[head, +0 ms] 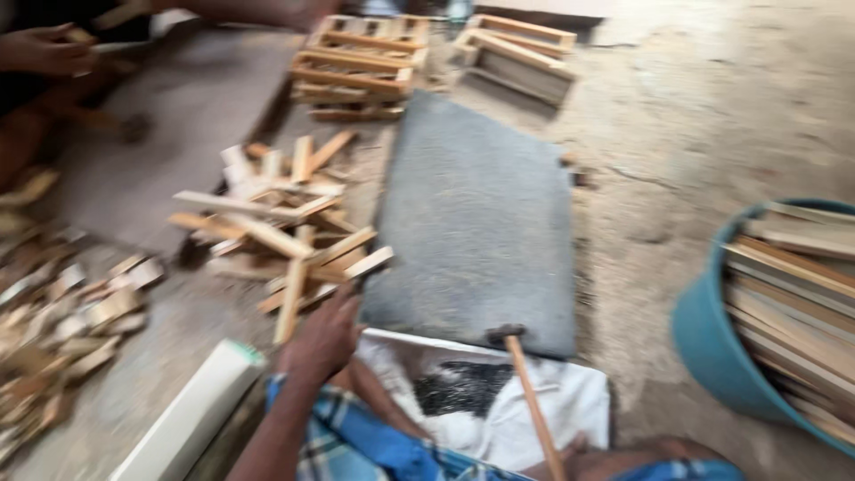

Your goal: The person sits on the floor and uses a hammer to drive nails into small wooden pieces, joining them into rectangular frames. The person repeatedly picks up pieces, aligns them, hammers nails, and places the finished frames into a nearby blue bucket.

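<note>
Centrally, a dark grey stone slab (476,223) lies flat on the dusty concrete floor (695,116), running from about 12 o'clock down to the middle of the view. At 9 to 10 o'clock of the slab sits a loose pile of short wooden slats (280,223), crossing one another at many angles.

The person's left hand (322,338) reaches forward from 6 o'clock to the near edge of this pile, its fingers curled over the end of one pale slat (367,264) that lies at the slab's left edge; motion blur prevents saying whether the fingers actually close on it. The right hand is hidden low at 5 o'clock, so its grip cannot be told.

A hammer (527,383) with a long wooden handle lies at 6 o'clock, its dark head resting on the slab's near edge and its handle running back across a white cloth (534,410) toward the person's blue checked garment (356,441).

At 12 o'clock, beyond the slab, stand assembled slatted wooden frames (361,62). At 3 to 4 o'clock a teal tub (712,338) holds long wooden strips stacked on their sides. At 8 o'clock lies a heap of small wood offcuts (67,312), with a white board (191,410) nearer at 7 o'clock. At 10 o'clock, in the far corner, another person's hand (40,49) grips a piece of wood.
</note>
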